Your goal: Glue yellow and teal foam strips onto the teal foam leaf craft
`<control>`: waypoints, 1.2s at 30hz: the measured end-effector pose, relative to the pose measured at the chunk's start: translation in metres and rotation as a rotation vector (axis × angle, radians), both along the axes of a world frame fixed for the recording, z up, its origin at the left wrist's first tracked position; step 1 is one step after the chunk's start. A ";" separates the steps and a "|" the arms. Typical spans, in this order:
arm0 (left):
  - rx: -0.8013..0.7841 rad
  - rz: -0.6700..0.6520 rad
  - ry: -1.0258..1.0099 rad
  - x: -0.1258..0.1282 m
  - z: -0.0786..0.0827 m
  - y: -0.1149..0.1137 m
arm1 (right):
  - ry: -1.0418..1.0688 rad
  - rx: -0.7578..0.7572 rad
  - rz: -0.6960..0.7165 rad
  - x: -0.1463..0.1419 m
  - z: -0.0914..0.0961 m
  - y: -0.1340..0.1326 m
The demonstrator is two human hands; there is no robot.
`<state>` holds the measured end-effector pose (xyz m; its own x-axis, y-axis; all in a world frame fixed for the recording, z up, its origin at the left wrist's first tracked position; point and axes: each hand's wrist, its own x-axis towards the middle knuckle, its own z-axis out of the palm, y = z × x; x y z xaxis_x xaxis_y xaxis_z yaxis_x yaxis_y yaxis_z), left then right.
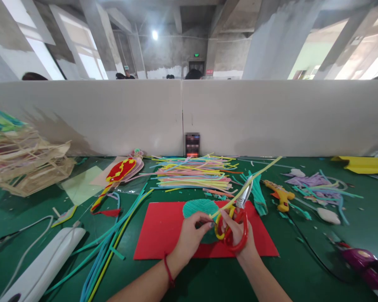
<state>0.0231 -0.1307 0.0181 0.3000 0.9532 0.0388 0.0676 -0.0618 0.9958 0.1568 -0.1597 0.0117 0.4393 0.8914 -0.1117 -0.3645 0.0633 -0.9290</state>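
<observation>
My left hand (pixel 193 233), with a red cord round the wrist, pinches the lower end of a yellow pipe cleaner (pixel 258 173). The strip slants up to the right, past the scissor blades. Scissors (pixel 244 228) with one red and one yellow handle loop are in my right hand (pixel 239 235), blades pointing up and away. Beneath both hands lies a red sheet (pixel 160 230). A teal ribbed round piece (pixel 200 206) rests on it, partly hidden by my left hand. Just behind is a wide pile of pastel pipe cleaners (pixel 192 174).
A yellow glue gun (pixel 282 197) and purple scraps (pixel 311 181) lie right; a purple tool (pixel 362 260) sits nearer. Left are long blue-green strips (pixel 105 239), a red-yellow fan-shaped piece (pixel 119 170), a white power strip (pixel 47 268) and a wooden stick frame (pixel 28 167). A phone (pixel 192 145) leans on the partition (pixel 113 113).
</observation>
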 end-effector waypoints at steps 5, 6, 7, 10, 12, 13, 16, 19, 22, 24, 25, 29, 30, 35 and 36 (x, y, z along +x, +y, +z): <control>0.035 0.069 0.065 -0.002 0.002 -0.002 | 0.056 -0.011 -0.027 0.001 0.002 0.003; 0.057 0.092 0.080 -0.002 0.003 -0.003 | 0.055 -0.004 -0.023 0.001 0.002 0.003; 0.087 0.108 0.095 -0.002 0.003 -0.003 | 0.049 0.003 -0.016 0.001 0.003 0.003; 0.173 0.083 0.129 -0.002 0.004 -0.005 | 0.025 0.019 0.006 0.000 0.003 0.001; 0.191 0.050 0.142 -0.002 0.005 -0.005 | 0.023 0.025 0.014 0.000 0.002 0.000; 0.188 0.040 0.142 -0.002 0.004 -0.005 | 0.029 0.027 0.018 -0.001 0.002 -0.001; 0.176 0.025 0.134 -0.001 0.002 -0.005 | 0.041 0.022 0.027 -0.001 0.000 -0.001; 0.178 0.037 0.133 -0.001 0.002 -0.005 | 0.005 0.005 0.033 -0.001 0.000 -0.001; 0.198 0.116 0.112 -0.005 0.005 0.000 | -0.003 -0.005 0.030 -0.003 0.003 0.000; 0.209 0.187 0.091 -0.010 0.008 0.006 | 0.062 0.006 0.032 -0.005 0.007 0.001; 0.210 0.220 0.083 -0.013 0.009 0.009 | 0.103 0.013 0.041 -0.005 0.009 0.001; 0.218 0.325 0.062 -0.023 0.011 0.022 | 0.184 -0.037 0.127 -0.004 0.018 -0.002; 0.225 0.335 0.061 -0.024 0.013 0.024 | 0.184 -0.055 0.160 -0.003 0.020 -0.003; 0.323 0.301 0.090 -0.035 0.038 0.039 | 0.132 -0.073 0.498 0.000 0.029 -0.009; 0.343 0.300 0.098 -0.037 0.046 0.043 | 0.103 -0.068 0.532 -0.001 0.030 -0.010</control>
